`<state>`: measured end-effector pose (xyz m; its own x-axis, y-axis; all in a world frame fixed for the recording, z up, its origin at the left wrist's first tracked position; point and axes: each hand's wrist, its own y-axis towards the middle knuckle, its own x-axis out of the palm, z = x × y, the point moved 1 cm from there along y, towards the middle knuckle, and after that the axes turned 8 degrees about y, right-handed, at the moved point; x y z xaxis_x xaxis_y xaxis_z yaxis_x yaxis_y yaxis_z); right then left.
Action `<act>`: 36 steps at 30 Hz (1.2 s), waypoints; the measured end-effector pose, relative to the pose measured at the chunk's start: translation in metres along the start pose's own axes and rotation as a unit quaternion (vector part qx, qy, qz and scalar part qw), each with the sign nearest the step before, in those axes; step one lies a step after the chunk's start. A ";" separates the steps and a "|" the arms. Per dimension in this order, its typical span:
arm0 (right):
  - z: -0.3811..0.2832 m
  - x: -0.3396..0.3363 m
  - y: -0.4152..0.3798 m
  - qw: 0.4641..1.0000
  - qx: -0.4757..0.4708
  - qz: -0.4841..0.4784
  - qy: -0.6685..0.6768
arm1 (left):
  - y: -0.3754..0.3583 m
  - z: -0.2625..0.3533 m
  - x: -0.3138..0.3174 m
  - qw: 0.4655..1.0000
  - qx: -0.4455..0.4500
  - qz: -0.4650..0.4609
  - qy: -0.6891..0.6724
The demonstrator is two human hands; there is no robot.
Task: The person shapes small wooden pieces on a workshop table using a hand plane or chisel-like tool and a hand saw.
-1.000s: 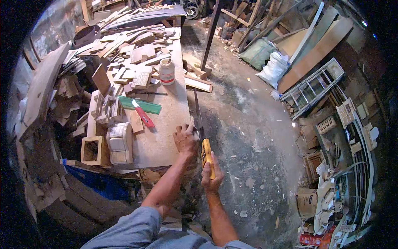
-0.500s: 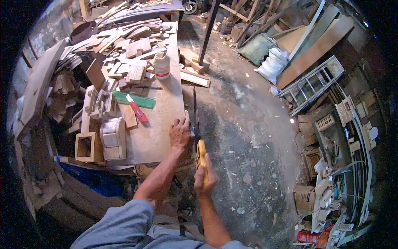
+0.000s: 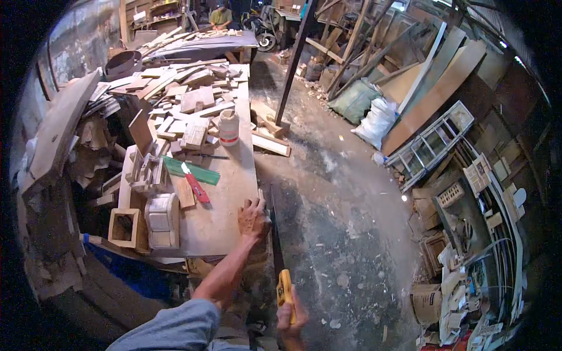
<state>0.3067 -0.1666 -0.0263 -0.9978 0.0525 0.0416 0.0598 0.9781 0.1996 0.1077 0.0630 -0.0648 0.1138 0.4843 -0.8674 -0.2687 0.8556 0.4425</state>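
Note:
My right hand (image 3: 292,316) is wrapped round the yellow handle of a handsaw (image 3: 284,286). The saw's dark blade points away from me, running just beyond the workbench's right edge. At that edge my left hand (image 3: 254,220) presses down with bent fingers on a small pale wood piece (image 3: 261,198), mostly hidden under them. Left of this hand, a red utility knife (image 3: 196,186) rests partly over a green ruler (image 3: 205,175). A white bottle (image 3: 229,128) with a red band stands farther up the workbench (image 3: 225,234).
Wood offcuts (image 3: 196,99) are heaped across the bench's far half. Small wooden boxes (image 3: 162,221) stand at its near left. A dark post (image 3: 293,73) rises beyond the right edge. A ladder (image 3: 430,143) and boards lean at the right. A person (image 3: 220,17) is at the back.
My view has tilted upward, so the bench appears lower and the person at the back shows. My right hand has drawn the saw back toward me. My left hand stays at the edge.

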 end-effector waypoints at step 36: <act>0.001 0.031 0.072 0.987 -0.106 -0.016 -0.119 | -0.002 -0.004 -0.005 0.999 0.020 -0.046 -0.020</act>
<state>0.2797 -0.0945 -0.0115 -0.9766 0.0926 -0.1943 0.0079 0.9175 0.3976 0.1044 0.0578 -0.0622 0.1748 0.4104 -0.8950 -0.2179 0.9026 0.3713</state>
